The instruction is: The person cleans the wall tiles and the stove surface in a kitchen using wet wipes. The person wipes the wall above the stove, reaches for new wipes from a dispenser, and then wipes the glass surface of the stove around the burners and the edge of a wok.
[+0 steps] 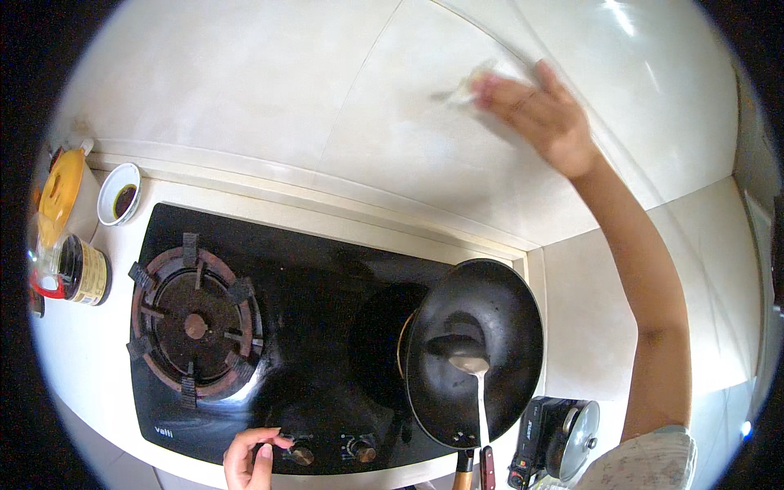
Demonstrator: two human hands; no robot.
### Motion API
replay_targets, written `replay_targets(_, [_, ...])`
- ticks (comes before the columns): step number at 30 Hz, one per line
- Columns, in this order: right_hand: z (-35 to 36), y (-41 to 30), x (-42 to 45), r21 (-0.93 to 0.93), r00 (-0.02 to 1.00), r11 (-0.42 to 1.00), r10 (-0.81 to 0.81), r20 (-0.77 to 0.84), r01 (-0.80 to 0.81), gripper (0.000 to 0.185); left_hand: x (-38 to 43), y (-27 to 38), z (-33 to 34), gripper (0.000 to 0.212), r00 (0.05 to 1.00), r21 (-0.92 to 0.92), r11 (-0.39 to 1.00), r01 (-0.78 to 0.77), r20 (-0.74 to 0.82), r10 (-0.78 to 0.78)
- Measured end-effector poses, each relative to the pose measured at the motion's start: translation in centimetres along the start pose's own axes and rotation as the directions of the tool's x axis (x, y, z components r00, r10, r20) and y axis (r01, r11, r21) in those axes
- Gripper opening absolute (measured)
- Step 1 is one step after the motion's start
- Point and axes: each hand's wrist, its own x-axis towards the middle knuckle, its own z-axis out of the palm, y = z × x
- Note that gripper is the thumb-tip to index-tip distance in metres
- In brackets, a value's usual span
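My right hand (539,119) is raised against the pale wall panel (392,79) behind the hob. Its fingertips press a whitish, crumpled cloth or tissue (459,93), blurred, onto the panel. My left hand (254,456) hovers at the front edge of the black gas hob (306,380), near the left control knob (302,453), with thumb and fingers apart and nothing between them. Between and below the hands, a black wok (508,380) sits on the right burner with a metal ladle (471,365) lying in it.
A bare burner (196,324) is at the left. Beside it stand a small bowl of dark liquid (125,199), a labelled jar (89,272) and a pot with a yellow lid (61,190). A portable stove (539,435) with a glass-lidded pan (579,441) stands right of the wok.
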Motion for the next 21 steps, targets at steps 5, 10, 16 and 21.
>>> replay_targets(5, [-1.1,1.0,0.4,0.014,0.913,0.928,0.368,-0.175,-0.372,0.030,0.1,-0.4,-0.1,0.022,1.000,-0.009,0.999,0.031,0.003,-0.031])
replay_targets(10, [1.0,-2.3,-1.4,0.130,0.903,0.915,0.400,-0.159,-0.382,0.031,0.1,-0.7,-0.6,0.023,1.000,-0.008,0.999,0.031,0.002,-0.031])
replay_targets(16, [4.0,-8.5,-6.0,0.318,0.992,0.941,0.099,0.075,-0.118,0.021,-0.4,-0.8,-1.1,0.022,1.000,0.038,0.999,0.030,-0.011,-0.029])
replay_targets(21, [6.1,-10.7,-9.4,0.419,0.986,0.908,-0.051,0.160,-0.020,0.018,-1.3,-1.7,-1.7,0.022,0.997,-0.010,0.997,0.074,-0.014,-0.074])
